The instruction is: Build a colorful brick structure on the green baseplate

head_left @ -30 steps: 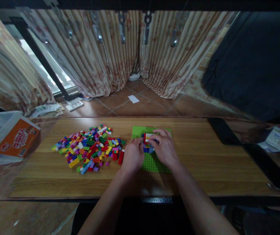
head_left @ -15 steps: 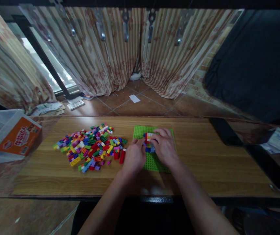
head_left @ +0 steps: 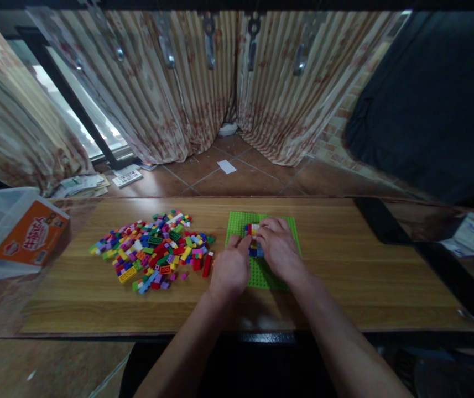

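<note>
A small block of toy bricks (head_left: 256,252) in red, white, yellow and blue sits on a green studded baseplate (head_left: 261,279). From the left, my left hand (head_left: 230,267) is closed, with its index finger and thumb against the bricks' left side. My right hand (head_left: 279,247) curls around the block's right and far side, its fingers bent and touching the bricks. Both hands cover much of the block, so any single brick between the fingertips is hidden.
A heap of loose toy bricks (head_left: 154,249) lies left of the baseplate, with a red brick (head_left: 207,265) close to my left hand. A clear plastic tub (head_left: 4,193) with an orange label stands at the far left. A dark flat object (head_left: 380,221) lies on the right of the wooden table (head_left: 344,298).
My left hand has shifted slightly right, and its index finger now reaches over the bricks. My right hand stays almost in place on the block.
</note>
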### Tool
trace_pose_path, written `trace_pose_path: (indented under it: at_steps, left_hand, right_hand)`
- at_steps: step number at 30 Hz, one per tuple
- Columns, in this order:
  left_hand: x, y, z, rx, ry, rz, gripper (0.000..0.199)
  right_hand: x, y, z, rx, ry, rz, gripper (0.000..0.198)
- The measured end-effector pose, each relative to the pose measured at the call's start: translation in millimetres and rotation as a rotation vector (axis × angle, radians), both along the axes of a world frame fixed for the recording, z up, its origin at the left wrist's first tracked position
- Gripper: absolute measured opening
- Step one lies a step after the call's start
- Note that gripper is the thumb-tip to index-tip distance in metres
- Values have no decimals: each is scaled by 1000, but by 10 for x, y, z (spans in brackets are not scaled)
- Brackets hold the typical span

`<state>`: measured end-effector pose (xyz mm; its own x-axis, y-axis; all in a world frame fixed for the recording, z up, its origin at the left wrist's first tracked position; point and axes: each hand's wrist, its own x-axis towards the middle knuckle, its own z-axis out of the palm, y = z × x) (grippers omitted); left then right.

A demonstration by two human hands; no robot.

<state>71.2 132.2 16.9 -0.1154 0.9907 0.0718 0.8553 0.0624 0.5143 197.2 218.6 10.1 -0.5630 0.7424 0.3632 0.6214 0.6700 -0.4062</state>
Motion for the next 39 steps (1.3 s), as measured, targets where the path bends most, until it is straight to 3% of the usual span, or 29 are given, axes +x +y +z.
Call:
trace_pose_path:
  at_steps: [10,16,22,27,30,32,36,39]
  left_hand:
    - [9,0,15,-53,61,-9,47]
    - [49,4,66,-168,158,-33,62]
    - [119,35,145,-247,218,-19,58]
    - [115,12,139,-223,177,-12,59]
    - [62,-25,105,-130,73,-17,63]
    - [-16,-43,99,11,-33,-19,59]
    - [-307,-60,145,339,-186,83,44]
    - [-596,-83,186,472,-227,232,36]
  right_hand:
    - [-20,83,-115,-263,363,-303,10]
    - [-32,128,-152,-297,407,-319,12]
    - [-45,152,-171,-328,390,-316,10]
    - [-24,141,-192,-359,430,-283,12]
    - [23,147,-157,-478,534,-273,22]
    - [62,161,-101,-544,648,-324,28]
    - [122,164,51,-424,802,-443,24]
    - [112,85,156,-381,804,-436,21]
